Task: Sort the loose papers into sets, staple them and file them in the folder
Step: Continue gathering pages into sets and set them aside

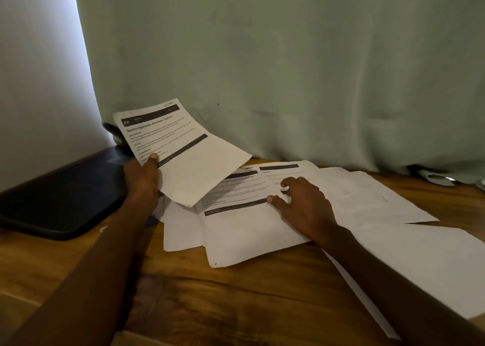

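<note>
Wooden tabletop (210, 301), brown with visible grain, backed by a pale green curtain (288, 70) hanging to the far edge; a white wall (39, 83) stands at the left.

Loose papers (380, 206) lie spread across the middle and right of the table, overlapping one another, some blank side up. The uppermost printed sheet (244, 227) in the centre carries dark header bars and lines of text too blurred to read. A further sheet with a dark header (280, 172) lies just behind it, partly covered.

The right hand (301, 204) rests on the uppermost printed sheet, fingers spread and lightly bent, fingertips pressing the paper near its dark bar. Nothing is gripped in it.

The left hand (143, 177) holds a separate printed page (181, 149) raised above the table and tilted, thumb on the front face near the left edge, the other fingers hidden behind it. The page's lower right corner overhangs the pile.

A dark folder (63, 196) lies flat at the left of the table, just beside the left hand. A dark object (114, 133) stands behind the raised page, mostly hidden; its identity cannot be told. Metallic items (438, 177) sit at the curtain's foot on the far right, indistinct.
</note>
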### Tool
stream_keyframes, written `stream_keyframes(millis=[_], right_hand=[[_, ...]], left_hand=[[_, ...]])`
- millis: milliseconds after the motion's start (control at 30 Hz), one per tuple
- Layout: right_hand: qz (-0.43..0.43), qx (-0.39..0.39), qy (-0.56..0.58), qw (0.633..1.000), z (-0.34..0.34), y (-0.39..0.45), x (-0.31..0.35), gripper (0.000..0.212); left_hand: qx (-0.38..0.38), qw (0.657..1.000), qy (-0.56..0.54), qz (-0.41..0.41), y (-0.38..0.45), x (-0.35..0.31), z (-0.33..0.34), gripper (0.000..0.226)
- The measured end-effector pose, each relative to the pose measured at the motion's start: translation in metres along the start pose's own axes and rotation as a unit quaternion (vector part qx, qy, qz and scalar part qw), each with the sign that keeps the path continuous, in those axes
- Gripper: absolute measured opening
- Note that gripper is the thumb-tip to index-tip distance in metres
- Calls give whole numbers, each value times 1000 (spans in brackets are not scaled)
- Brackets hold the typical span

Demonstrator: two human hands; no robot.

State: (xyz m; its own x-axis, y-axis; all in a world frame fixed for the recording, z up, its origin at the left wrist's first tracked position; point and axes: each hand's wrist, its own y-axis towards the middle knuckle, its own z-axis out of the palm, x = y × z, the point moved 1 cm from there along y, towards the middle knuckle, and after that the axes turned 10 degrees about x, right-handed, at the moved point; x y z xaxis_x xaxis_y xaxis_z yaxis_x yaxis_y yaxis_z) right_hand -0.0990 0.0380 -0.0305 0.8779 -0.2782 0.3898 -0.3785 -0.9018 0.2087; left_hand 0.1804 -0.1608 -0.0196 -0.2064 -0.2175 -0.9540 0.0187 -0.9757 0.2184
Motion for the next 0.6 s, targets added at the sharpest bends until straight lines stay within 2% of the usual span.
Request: stream_keyframes(millis=[67, 167, 300, 433, 533, 600], right_hand=[[13, 25, -3, 1000, 5, 1, -1, 68], [32, 45, 19, 998, 9, 1, 1, 69], [58, 37, 65, 996, 5, 3, -2, 47], [76, -10, 137, 988, -4, 8, -6, 28], [99, -63, 250, 961, -13, 12, -12, 18], [97, -88, 353, 927, -18, 12, -17, 12]], left_hand=[[8, 1000, 10, 1, 1, -1, 1, 15], [13, 1000, 14, -3, 1, 0, 0, 17], [15, 1000, 22, -2, -1, -3, -1, 19], [42, 999, 2, 1, -6, -9, 5, 21], [92, 995, 4, 32, -13, -13, 13, 25], [138, 989, -1, 56, -20, -16, 20, 27]])
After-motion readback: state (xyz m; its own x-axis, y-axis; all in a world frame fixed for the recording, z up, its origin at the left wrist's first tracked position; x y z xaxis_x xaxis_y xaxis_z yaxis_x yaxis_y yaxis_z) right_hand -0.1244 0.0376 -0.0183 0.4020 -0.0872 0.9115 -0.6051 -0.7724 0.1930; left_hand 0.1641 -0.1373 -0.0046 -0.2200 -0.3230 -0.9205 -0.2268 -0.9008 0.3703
